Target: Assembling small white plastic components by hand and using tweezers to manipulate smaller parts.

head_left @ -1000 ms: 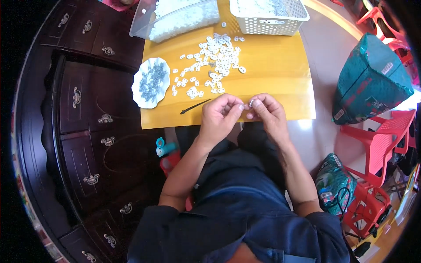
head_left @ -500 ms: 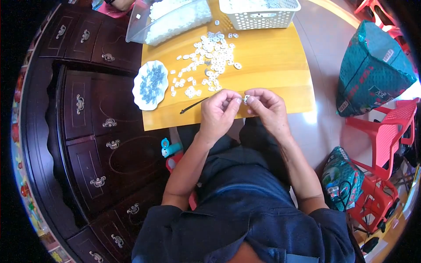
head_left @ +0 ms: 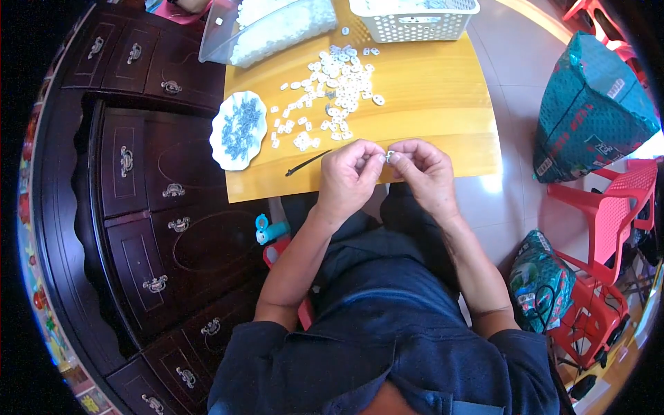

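My left hand (head_left: 351, 178) and my right hand (head_left: 427, 178) meet over the near edge of the wooden table (head_left: 429, 111). The right thumb and fingers pinch a small white plastic piece (head_left: 390, 156). My left fingertips press together right beside it; what they hold is too small to make out. A thin black rod-like thing (head_left: 304, 165) lies just left of my left hand. Beyond the hands spreads a loose heap of small white plastic pieces (head_left: 353, 83), some oval with holes. To their left, a white scalloped plate (head_left: 219, 153) bears many small dark grey pieces (head_left: 242, 128).
A clear bin (head_left: 214, 41) of white pieces and a white perforated basket (head_left: 415, 29) stand at the table's far side. Dark drawers (head_left: 131, 166) line the left. On the right are teal bags (head_left: 588, 111) and red chairs (head_left: 609, 214). A turquoise bottle (head_left: 273, 232) is below the table's left corner.
The whole view has shifted very slightly, with the table things a little higher and further right. Both hands keep their pinch on the same spot.
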Demonstrator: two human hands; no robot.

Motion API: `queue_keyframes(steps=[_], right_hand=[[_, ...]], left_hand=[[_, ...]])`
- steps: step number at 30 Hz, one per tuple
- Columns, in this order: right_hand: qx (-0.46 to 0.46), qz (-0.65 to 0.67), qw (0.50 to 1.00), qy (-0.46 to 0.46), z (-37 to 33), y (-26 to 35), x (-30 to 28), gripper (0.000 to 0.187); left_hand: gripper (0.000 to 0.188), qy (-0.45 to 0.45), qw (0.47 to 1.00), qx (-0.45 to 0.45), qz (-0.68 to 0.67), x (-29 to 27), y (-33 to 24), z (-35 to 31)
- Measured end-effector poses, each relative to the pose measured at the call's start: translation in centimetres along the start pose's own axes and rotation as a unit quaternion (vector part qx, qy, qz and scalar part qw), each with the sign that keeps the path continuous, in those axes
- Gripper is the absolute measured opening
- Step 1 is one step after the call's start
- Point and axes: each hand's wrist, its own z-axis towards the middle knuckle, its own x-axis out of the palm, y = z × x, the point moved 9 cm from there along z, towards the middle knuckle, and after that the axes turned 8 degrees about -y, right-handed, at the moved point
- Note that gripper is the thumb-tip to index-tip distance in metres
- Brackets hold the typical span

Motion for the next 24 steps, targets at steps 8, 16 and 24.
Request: queue_keyframes(steps=[8, 16, 24], right_hand=[[0.023, 0.021, 0.999, -0.005, 0.1, -0.3, 0.3, 0.011], [0.019, 0.033, 0.999, 0.004, 0.0, 0.3, 0.1, 0.01], [0.005, 0.065, 0.998, 0.006, 0.5, 1.8, -0.5, 0.012]], left_hand=[[0.002, 0.002, 1.0, 0.015, 0.019, 0.2, 0.2, 0.0], [0.004, 0.039, 0.995, -0.053, -0.069, 0.7, 1.6, -0.1], [0.01, 0.003, 0.998, -0.028, -0.047, -2.1, 1.0, 2.6]])
